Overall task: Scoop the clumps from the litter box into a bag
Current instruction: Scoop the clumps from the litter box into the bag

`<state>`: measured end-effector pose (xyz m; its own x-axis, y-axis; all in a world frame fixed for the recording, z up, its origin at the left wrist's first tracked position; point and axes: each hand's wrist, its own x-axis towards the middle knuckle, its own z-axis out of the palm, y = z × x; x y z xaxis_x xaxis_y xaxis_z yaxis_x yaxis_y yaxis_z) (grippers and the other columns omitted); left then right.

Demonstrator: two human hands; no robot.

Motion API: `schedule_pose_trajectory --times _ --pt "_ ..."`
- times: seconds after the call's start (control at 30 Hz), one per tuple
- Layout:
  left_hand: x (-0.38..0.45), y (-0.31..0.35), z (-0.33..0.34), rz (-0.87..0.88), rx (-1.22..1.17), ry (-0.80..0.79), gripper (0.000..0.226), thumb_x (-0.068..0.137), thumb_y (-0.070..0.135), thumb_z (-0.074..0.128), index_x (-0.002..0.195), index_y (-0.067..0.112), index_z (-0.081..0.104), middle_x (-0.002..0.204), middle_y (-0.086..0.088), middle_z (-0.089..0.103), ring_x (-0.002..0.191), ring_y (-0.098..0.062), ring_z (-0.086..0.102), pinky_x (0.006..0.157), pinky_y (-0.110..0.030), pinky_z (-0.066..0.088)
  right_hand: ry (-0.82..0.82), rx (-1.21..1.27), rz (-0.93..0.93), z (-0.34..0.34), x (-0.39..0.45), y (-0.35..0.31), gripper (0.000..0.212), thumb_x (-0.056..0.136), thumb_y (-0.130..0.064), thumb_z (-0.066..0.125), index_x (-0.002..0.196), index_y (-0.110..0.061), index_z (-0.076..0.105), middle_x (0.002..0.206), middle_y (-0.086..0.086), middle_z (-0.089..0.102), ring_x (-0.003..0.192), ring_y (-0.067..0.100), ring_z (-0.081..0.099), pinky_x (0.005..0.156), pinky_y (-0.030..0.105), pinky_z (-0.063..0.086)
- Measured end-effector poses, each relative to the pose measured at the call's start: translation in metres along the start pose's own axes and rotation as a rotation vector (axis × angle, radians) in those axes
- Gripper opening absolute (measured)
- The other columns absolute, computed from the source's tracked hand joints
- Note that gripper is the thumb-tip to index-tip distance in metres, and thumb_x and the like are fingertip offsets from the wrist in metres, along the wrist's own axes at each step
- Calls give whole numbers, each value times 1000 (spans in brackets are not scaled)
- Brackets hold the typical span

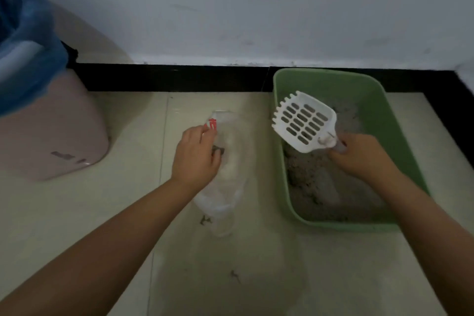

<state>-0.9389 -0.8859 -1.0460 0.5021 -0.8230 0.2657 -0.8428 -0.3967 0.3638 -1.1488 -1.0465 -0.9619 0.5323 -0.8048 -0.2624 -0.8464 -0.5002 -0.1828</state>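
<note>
**Scoop raised over the box, bag held at its mouth**

Both of my forearms reach in from the bottom corners across pale floor tile. Between them the floor carries only a few dark specks of scattered litter, so the near side has plenty of room.

My right hand is curled round the handle of the white slotted scoop. I see the scoop lifted above the green litter box, its toothed front edge pointing up and left, out past the box's left rim. I see nothing lying on its slots. Grey litter covers the bottom of the box, lumpy and uneven, with a smoother furrow running through it.

My left hand pinches the upper edge of the clear plastic bag, near a red printed mark. The bag lies on the floor just left of the box, apart from its rim, and a dark clump shows inside it right beside my fingers.

The box's far edge sits close to the black skirting below the white wall, and its right side runs near another black strip. Well apart to the left stands a pink bin lined with a blue bag, with bare tile between it and my left hand.
</note>
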Motion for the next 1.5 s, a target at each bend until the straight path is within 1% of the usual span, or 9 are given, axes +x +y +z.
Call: schedule_pose_trajectory --times 0.17,0.37,0.57,0.73,0.9,1.0,1.1,1.3,1.5 --pt "-5 59 34 601 -185 -96 30 78 20 45 79 1 69 81 -15 66 84 -22 47 77 -29 40 -124 -143 149 -10 -9 81 43 89 -44 52 67 -7 54 52 4 43 50 13 42 49 24 30" --pt "-25 90 75 901 -157 -93 29 80 25 45 63 7 59 67 -11 58 75 -21 37 81 -30 36 -354 -308 214 9 -20 128 48 86 -50 53 50 -20 43 54 -2 41 69 22 52 65 28 41" --pt "-22 93 89 977 -150 -99 17 82 28 41 75 14 34 65 -11 53 73 -24 35 79 -34 36 -440 -224 57 34 -18 145 42 86 -47 53 68 -9 51 61 8 46 60 18 43 59 29 32" --pt "-25 96 95 951 -158 -53 19 88 27 35 75 14 34 63 -12 53 72 -24 34 79 -35 34 -376 -114 -7 61 -6 132 48 89 -37 57 52 -12 37 52 6 38 52 17 37 48 27 25" --pt "-26 97 95 925 -173 -35 15 84 25 38 75 13 34 62 -14 52 72 -24 35 77 -36 35 -368 33 -70 83 14 117 37 89 -36 57 63 -11 50 57 4 45 55 18 44 49 24 27" --pt "-27 95 97 918 -181 -47 29 96 28 20 75 13 35 62 -14 51 72 -24 36 79 -36 37 -332 191 -72 93 14 115 29 88 -31 60 83 -3 63 65 8 50 59 19 44 49 22 25" --pt "-28 93 99 899 -192 -48 33 97 30 16 76 13 35 63 -14 52 73 -25 36 84 -37 37 -289 308 -75 94 15 119 23 86 -28 63 69 -15 55 54 -2 42 50 8 36 46 15 25" --pt "-35 84 86 970 -8 -64 22 85 35 39 82 14 38 73 -10 63 84 -23 41 100 -38 31 -183 562 62 85 15 133 33 85 -22 65 58 -15 47 52 0 36 42 3 40 42 10 30" --pt "-32 86 90 961 -6 -32 44 100 40 9 80 12 36 69 -10 61 81 -24 39 99 -39 31 22 625 89 66 11 147 14 86 -17 64 85 -3 66 60 6 46 52 7 38 48 18 31"
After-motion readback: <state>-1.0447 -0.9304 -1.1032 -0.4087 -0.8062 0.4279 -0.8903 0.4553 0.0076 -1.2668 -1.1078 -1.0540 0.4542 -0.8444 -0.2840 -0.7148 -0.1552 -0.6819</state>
